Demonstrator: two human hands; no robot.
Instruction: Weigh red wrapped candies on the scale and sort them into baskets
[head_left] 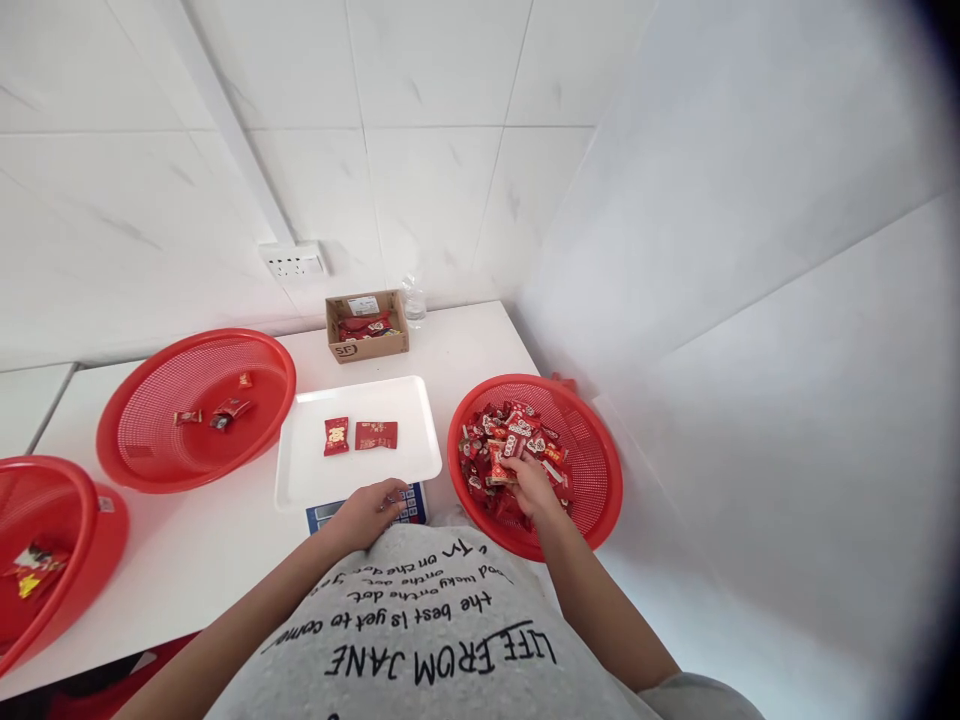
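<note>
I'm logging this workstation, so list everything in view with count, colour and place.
baskets: three, red mesh; two at left, one at right.
snack packets: many, mostly red, heaped in the right basket.
loose packets: a few, red, in the middle-left basket.
tray: one, white, centre, on a scale.
tray packets: two, red.
cardboard box: one, brown, by the wall.
bottle: one, clear, behind the box.
wall socket: one, white.
left hand: on the scale's front edge.
right hand: among the heaped packets.

Cardboard box (367, 325) of red packets sits by the wall, clear bottle (413, 300) right beside it, wall socket (294, 262) above (white tiles everywhere).
</note>
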